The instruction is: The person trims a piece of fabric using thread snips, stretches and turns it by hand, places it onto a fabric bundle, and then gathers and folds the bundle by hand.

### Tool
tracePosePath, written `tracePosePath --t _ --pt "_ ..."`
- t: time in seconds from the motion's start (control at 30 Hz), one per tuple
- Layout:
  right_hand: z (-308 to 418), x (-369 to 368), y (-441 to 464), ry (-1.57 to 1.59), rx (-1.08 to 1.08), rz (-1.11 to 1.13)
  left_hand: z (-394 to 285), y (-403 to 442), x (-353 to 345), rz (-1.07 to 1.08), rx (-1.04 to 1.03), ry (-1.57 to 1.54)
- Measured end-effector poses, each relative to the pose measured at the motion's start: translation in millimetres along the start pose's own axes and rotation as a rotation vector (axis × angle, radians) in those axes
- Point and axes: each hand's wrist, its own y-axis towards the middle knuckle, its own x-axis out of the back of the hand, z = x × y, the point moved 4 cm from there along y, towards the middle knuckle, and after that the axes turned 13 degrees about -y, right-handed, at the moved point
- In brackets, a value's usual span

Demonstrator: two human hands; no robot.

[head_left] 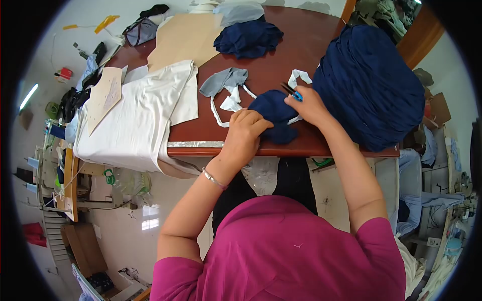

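My left hand (245, 131) is closed, its fingertips pinching the left edge of a small navy cloth piece (273, 106) near the front edge of the table. The lower part of that cloth hangs a little blurred at the table edge. In my right hand (309, 106) is a pair of blue-handled thread snips (296, 94), their dark blades pointing up and left over the cloth. Beyond my left hand lie a grey fabric scrap (226, 81) and white strips (215, 108). Another white strip (299, 76) lies just past the snips.
A large navy fabric heap (369, 90) stands at the right of the red-brown table (201, 133). A smaller navy pile (248, 39) sits at the back. White cloth (145, 110) drapes over the left front edge, with a card pattern (104, 100) and brown paper (183, 40) nearby.
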Motion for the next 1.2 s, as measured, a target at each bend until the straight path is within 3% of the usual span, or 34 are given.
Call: tracePosePath --t 0.1,0.13,0.2,0.27,0.4,0.5,0.6,0.7,0.73,0.93,1.07,1.17,1.2 --pt "1 19 2 0.700 -0.223 0.155 -12 -6 14 -0.127 -0.064 -0.021" --pt "9 28 0 0.863 -0.190 0.133 -16 -11 19 -0.121 -0.053 -0.023" --pt "19 43 -2 0.946 -0.192 0.147 -23 -17 23 -0.090 -0.068 -0.047" --pt "33 57 -5 1.024 -0.186 0.179 -26 -24 16 0.100 -0.017 -0.118" --pt "50 55 -11 1.045 -0.131 0.303 -51 -17 21 0.187 0.044 -0.231" --pt "69 54 -18 1.034 -0.084 0.389 -45 -5 37 -0.078 0.285 -0.522" --pt "95 54 -27 0.939 -0.028 0.465 -43 16 48 -0.302 0.238 -0.584" --pt "115 48 -39 0.876 0.047 0.520 -29 17 49 -0.049 0.449 -0.832" --pt "114 44 -40 0.844 0.035 0.477 -26 13 47 0.096 0.561 -0.943" --pt "111 32 -55 0.911 -0.003 0.413 -5 -24 34 -0.049 0.817 -1.253" --pt "100 23 -65 1.024 0.000 0.225 -6 -39 30 -0.233 0.826 -1.459" --pt "100 17 -78 0.825 0.239 -0.088 -13 -39 29 -0.304 0.871 -1.468" --pt "106 24 -84 0.780 0.269 -0.063 -14 -39 29 -0.296 0.867 -1.469"
